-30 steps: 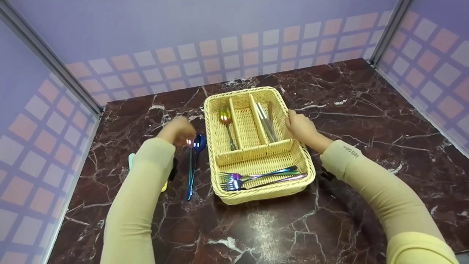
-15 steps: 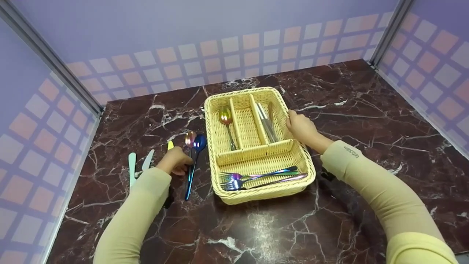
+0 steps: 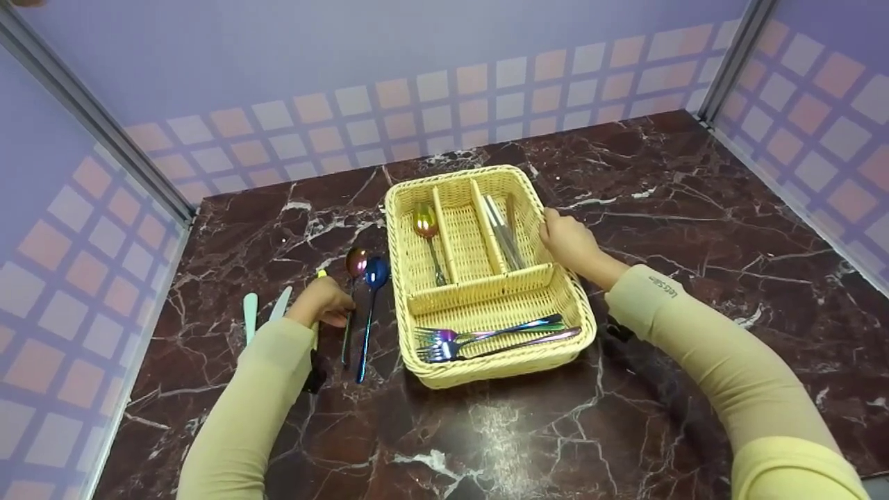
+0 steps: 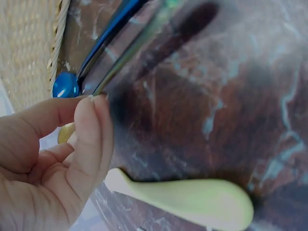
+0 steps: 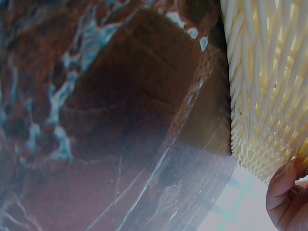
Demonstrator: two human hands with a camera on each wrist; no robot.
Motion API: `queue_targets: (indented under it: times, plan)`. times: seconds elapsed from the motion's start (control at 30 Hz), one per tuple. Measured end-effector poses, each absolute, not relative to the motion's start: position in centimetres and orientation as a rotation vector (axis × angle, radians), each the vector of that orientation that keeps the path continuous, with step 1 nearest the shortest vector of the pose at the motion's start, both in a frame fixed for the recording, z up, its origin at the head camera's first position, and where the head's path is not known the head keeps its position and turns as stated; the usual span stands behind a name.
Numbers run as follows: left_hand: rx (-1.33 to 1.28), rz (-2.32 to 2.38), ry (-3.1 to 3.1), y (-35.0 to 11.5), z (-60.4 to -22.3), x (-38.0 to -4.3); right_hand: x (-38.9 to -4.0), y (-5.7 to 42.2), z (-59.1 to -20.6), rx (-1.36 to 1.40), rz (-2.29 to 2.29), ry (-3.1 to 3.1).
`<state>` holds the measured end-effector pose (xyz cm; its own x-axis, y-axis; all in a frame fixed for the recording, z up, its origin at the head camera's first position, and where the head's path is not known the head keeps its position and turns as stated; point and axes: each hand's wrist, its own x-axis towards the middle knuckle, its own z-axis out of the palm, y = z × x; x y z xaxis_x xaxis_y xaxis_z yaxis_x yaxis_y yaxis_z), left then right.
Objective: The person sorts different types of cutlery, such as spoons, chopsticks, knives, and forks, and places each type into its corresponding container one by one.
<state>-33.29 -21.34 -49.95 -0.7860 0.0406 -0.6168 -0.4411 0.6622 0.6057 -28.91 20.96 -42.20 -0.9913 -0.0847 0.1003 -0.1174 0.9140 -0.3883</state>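
Note:
Beside the basket, my left hand (image 3: 323, 303) pinches the handle of a pinkish-gold spoon (image 3: 356, 261) between thumb and fingertips. The left wrist view shows that handle (image 4: 127, 55) tilted above the table, with its shadow beneath. A blue spoon (image 3: 376, 273) lies just to its right, close to the basket. My right hand (image 3: 571, 239) grips the right rim of the yellow woven basket (image 3: 492, 283). Inside the basket are a gold spoon (image 3: 426, 223) at left, silver-ended utensils (image 3: 501, 226) at right, and several iridescent forks (image 3: 451, 345) in the front compartment.
Left of my left hand lie a mint-green handle (image 3: 251, 316) and a knife blade (image 3: 280, 303). A yellow handle (image 4: 202, 195) rests on the table near that hand. Patterned walls (image 3: 437, 114) enclose the dark marbled table (image 3: 660, 201) on three sides.
My left hand first came back toward me from near the spoon bowls to the handles. It then drew the pinkish-gold spoon slightly left, away from the blue one. My right hand stays on the rim.

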Motion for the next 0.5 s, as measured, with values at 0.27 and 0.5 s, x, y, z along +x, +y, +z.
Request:
queue_targets:
  times: [0.27, 0.5]
  plan:
    - [-0.341, 1.069, 2.351, -18.0, -39.9, -29.4, -28.9, 20.8, -42.2, 0.151, 0.618, -3.000]
    - [-0.337, 1.313, 2.335, -14.3, -32.7, -29.9, -28.9, 20.9, -42.1, 0.135, 0.638, -3.003]
